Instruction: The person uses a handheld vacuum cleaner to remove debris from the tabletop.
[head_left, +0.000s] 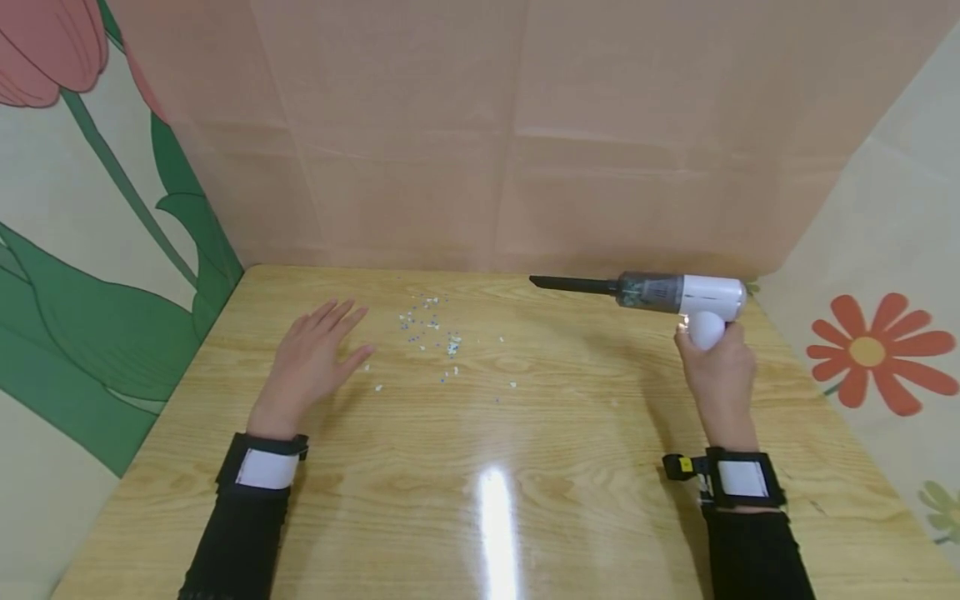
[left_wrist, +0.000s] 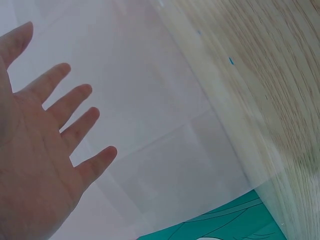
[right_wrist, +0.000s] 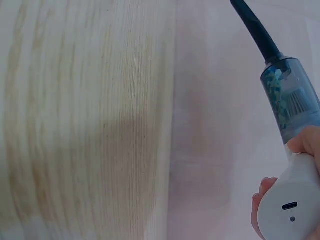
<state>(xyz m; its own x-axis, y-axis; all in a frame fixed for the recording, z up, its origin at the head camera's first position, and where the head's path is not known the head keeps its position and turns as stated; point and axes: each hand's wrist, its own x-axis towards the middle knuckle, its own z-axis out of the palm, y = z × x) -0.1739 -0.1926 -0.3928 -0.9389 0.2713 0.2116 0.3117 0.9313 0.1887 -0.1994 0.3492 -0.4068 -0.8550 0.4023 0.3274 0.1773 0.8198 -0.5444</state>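
Observation:
My right hand (head_left: 718, 379) grips the white handle of a handheld vacuum cleaner (head_left: 712, 297), held up over the table's right side. Its long black nozzle (head_left: 573, 285) points left. Through the clear dust cup (right_wrist: 290, 95), blue-green and pale bits show in the right wrist view. On the left, my left hand (head_left: 311, 358) is held with its fingers spread and holds nothing; the left wrist view shows its palm (left_wrist: 35, 165). Small white and blue scraps (head_left: 453, 343) lie scattered on the table between the two hands, nearer the left one.
The wood-grain table (head_left: 420, 483) meets a pinkish-brown sheet (head_left: 405, 167) along its back edge. Side panels carry a printed tulip with green leaves (head_left: 112, 308) on the left and an orange flower (head_left: 866, 352) on the right. A light glares off the table's front.

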